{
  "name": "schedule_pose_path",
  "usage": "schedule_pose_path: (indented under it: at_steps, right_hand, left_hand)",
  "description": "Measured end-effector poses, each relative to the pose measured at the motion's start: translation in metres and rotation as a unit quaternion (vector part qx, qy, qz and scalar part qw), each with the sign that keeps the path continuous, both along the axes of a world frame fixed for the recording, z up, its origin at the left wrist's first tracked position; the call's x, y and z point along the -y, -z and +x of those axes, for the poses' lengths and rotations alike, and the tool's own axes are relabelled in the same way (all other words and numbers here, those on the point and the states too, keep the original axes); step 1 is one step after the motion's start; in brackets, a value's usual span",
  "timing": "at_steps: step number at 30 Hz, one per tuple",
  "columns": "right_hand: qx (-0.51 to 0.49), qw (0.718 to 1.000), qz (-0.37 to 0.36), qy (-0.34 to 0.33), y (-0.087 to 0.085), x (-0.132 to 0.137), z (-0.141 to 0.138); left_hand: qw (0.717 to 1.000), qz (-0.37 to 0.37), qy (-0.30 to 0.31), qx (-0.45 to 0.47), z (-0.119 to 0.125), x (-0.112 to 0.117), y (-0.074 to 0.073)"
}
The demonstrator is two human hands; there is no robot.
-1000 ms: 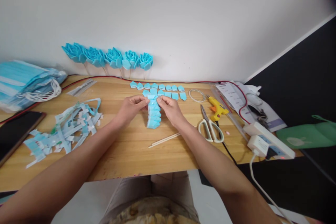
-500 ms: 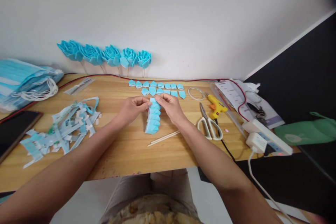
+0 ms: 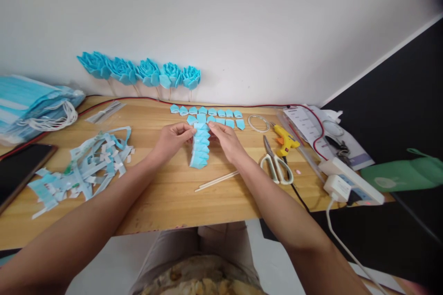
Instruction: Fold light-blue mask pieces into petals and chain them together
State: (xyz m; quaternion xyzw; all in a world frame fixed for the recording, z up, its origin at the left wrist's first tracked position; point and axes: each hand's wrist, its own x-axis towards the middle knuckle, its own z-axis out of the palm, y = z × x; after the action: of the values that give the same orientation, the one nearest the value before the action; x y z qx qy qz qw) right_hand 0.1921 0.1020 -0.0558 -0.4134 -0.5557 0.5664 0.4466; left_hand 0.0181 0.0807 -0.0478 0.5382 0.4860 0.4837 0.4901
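Observation:
A strip of overlapping folded blue petals point(image 3: 200, 147) hangs from both hands over the middle of the wooden table point(image 3: 155, 207). My left hand point(image 3: 176, 137) pinches the strip's upper left edge between thumb and fingers. On the other side, my right hand point(image 3: 224, 137) grips its upper right edge. Just beyond the hands, loose blue petal pieces point(image 3: 220, 113) lie in two rows, the nearer row partly hidden by the strip and fingers. Two thin wooden sticks point(image 3: 216, 181) rest beside my right forearm.
Finished blue flowers point(image 3: 148, 73) lean on the wall. At left are packed face masks point(image 3: 31, 101), fabric scraps point(image 3: 86, 161) and a phone point(image 3: 24, 170). At right lie scissors point(image 3: 276, 163), a yellow glue gun point(image 3: 285, 139), a wire coil point(image 3: 259, 123) and a power strip point(image 3: 356, 182).
Both hands have raised the petal strip slightly and shifted it a little to the left. Its top edge now overlaps the nearer row of petals.

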Motion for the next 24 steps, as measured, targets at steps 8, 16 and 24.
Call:
schedule_pose_path:
  at_steps: [8,16,24]
  right_hand:
    - [0.049,0.995,0.085,0.011,0.0053,0.0002,-0.0007]
    - [0.073,0.990,0.122,0.008,0.0045,-0.0010,0.0019]
    - [0.070,0.992,0.102,-0.029,0.0005,0.0014,0.0018]
  left_hand:
    - [1.000,0.002,0.019,0.003,0.0003,0.0007,-0.0003]
    - [0.998,0.001,0.055,0.020,-0.0034,-0.0008,-0.0004]
    - [0.996,0.006,0.085,-0.017,-0.0023,-0.0025,0.0084]
